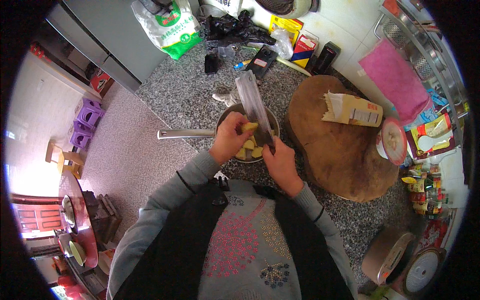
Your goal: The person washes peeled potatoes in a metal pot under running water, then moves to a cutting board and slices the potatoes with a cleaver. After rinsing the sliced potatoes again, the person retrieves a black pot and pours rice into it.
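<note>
Over a metal saucepan [276, 117] on the granite counter, my left hand [229, 135] grips a yellow piece of peeled potato [249, 127]. My right hand [280, 163] is closed around the handle of a cleaver [253, 99]. Its broad blade slants up and away across the pan, close to the right side of the potato piece. Whether the edge touches the piece cannot be made out. Several cut yellow chunks [248, 144] lie in the pan below my hands. The pan's long handle [186, 134] sticks out to the left, past the counter edge.
A thick wooden chopping board [337, 157] lies to the right, bearing an opened noodle packet [352, 109] and a lidded tub [392, 140]. A rag [228, 98], a phone [261, 61] and a flour bag [168, 28] sit beyond the pan. A rice cooker [388, 255] stands lower right.
</note>
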Available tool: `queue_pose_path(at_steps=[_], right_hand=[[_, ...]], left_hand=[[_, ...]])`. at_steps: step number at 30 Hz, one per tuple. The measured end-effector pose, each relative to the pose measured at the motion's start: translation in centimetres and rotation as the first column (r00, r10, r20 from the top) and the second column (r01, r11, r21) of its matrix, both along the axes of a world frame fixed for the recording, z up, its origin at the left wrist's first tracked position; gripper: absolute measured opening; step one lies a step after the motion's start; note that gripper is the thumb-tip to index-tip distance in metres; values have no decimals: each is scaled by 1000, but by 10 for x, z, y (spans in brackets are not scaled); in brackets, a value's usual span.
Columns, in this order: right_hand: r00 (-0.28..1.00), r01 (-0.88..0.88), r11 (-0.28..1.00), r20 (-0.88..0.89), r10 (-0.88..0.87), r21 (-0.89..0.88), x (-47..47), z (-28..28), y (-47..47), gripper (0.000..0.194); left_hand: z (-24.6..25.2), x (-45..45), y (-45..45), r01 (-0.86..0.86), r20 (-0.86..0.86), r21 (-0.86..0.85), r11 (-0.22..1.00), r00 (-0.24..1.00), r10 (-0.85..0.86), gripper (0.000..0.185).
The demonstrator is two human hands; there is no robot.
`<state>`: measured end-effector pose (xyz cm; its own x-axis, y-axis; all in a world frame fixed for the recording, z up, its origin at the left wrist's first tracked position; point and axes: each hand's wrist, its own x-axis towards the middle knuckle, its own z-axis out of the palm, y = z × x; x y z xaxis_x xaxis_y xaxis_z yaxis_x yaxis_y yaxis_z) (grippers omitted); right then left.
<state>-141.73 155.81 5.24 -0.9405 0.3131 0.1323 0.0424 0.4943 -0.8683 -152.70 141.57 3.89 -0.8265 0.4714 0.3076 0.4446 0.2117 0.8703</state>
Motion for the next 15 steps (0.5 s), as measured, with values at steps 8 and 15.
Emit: queue_pose_path(at_steps=[8,15], right_hand=[[989,59,946,146,-13,-318,1,7,6,21],[997,47,966,68,-31,-253,4,12,4,23]], left_hand=[[3,-13,-13,-138,600,487,862,770,-216,18],[0,-18,-17,-200,585,390,899,808,-75,19]])
